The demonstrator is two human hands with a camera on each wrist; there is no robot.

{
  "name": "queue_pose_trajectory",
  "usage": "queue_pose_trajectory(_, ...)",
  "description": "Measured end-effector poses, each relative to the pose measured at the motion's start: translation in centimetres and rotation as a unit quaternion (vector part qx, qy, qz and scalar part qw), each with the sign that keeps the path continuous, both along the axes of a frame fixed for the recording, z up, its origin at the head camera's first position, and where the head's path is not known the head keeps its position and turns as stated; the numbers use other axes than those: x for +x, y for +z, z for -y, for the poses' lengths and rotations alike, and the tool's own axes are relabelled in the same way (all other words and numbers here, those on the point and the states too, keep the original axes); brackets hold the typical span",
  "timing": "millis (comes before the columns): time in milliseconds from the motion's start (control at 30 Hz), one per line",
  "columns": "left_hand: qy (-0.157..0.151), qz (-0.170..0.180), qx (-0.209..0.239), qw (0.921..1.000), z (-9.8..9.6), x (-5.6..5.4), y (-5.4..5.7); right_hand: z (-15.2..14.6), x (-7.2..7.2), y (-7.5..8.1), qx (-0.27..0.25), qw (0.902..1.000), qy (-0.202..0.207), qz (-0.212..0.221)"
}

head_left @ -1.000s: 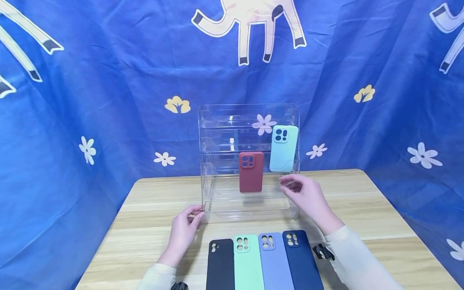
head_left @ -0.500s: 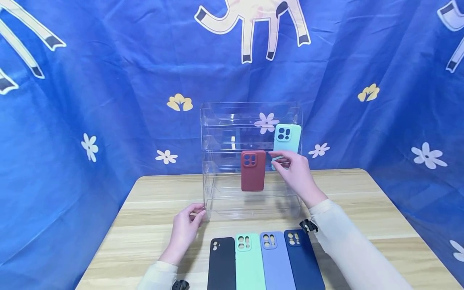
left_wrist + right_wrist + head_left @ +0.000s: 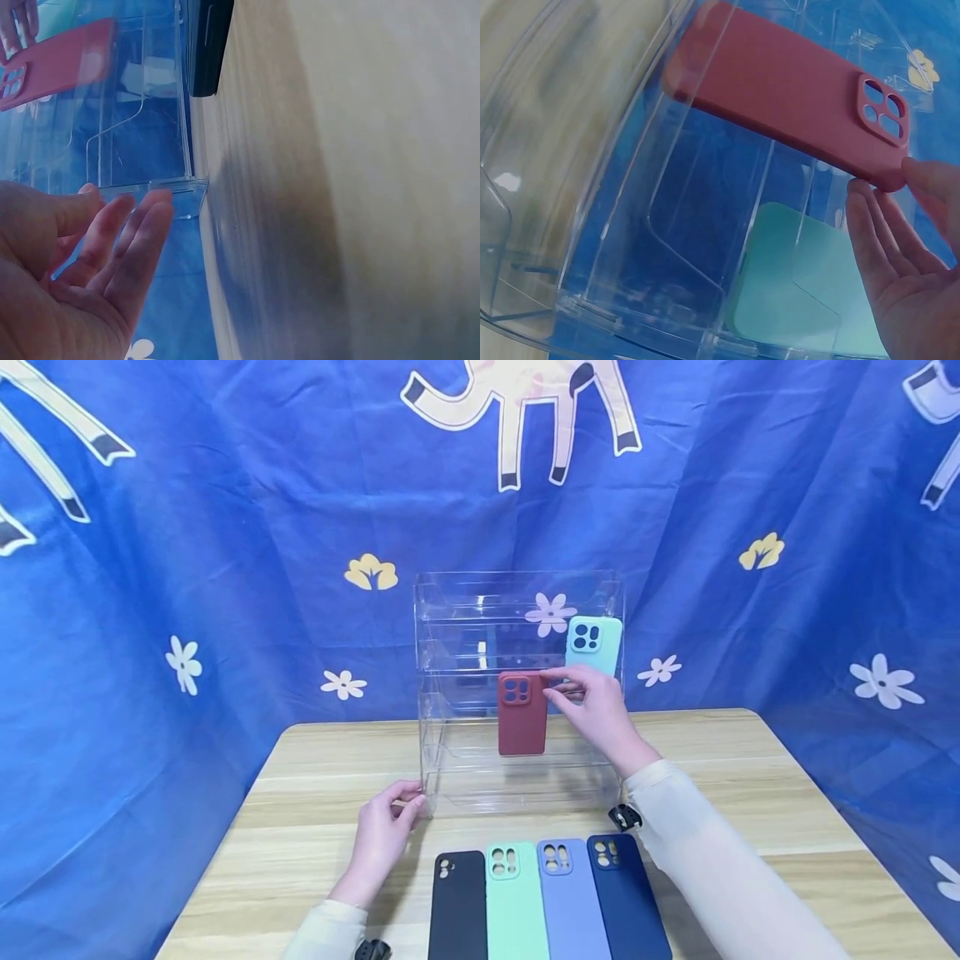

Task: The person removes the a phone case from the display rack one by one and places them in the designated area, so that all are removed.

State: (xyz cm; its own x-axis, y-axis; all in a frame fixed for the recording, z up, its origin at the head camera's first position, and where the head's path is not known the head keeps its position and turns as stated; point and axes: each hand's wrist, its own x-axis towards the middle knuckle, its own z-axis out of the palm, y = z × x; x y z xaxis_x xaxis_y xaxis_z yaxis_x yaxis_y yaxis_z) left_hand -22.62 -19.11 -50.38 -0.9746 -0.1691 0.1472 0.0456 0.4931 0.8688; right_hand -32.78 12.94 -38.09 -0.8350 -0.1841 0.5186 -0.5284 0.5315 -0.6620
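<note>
Red case [image 3: 522, 718] stands in a middle tier of the clear rack [image 3: 461, 719], its top right corner pinched by the right hand [image 3: 596, 702]; a turquoise case [image 3: 592, 647] occupies a higher tier, at right; the left hand [image 3: 381, 835] grips the rack's lower left corner; black [image 3: 458, 906], green [image 3: 516, 906], lilac [image 3: 573, 906] and navy [image 3: 632, 902] cases lie on the table [image 3: 322, 760] in front.

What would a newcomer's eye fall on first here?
Probably the red case, near the middle of the clear rack, with the right hand at its upper right corner. Next, likely the turquoise case, higher and farther right, partly hidden by that hand in the head view. Then the four cases lined up on the table in front.
</note>
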Motion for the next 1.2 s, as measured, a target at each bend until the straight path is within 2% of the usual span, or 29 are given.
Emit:
queue_pose_trajectory(300,-0.006,-0.003,-0.005,1.0000,0.1,-0.1,-0.1,0.2,0.1,-0.2,-0.026,0.9992,-0.018,-0.023)
queue_pose_trajectory(667,-0.001,-0.020,-0.010,0.9998,0.0,0.0,-0.1,-0.4,0.1,-0.8,-0.048,0.9978,-0.017,-0.042)
queue_pose_trajectory(1000,-0.004,-0.012,-0.005,0.9999,0.1,-0.1,0.1,-1.1,1.3,-0.4,-0.057,0.9940,-0.025,-0.090)
queue_pose_trajectory(1200,-0.001,-0.004,-0.004,1.0000,0.1,0.0,0.0,-1.9,2.4,0.6,-0.086,0.9902,-0.024,-0.108)
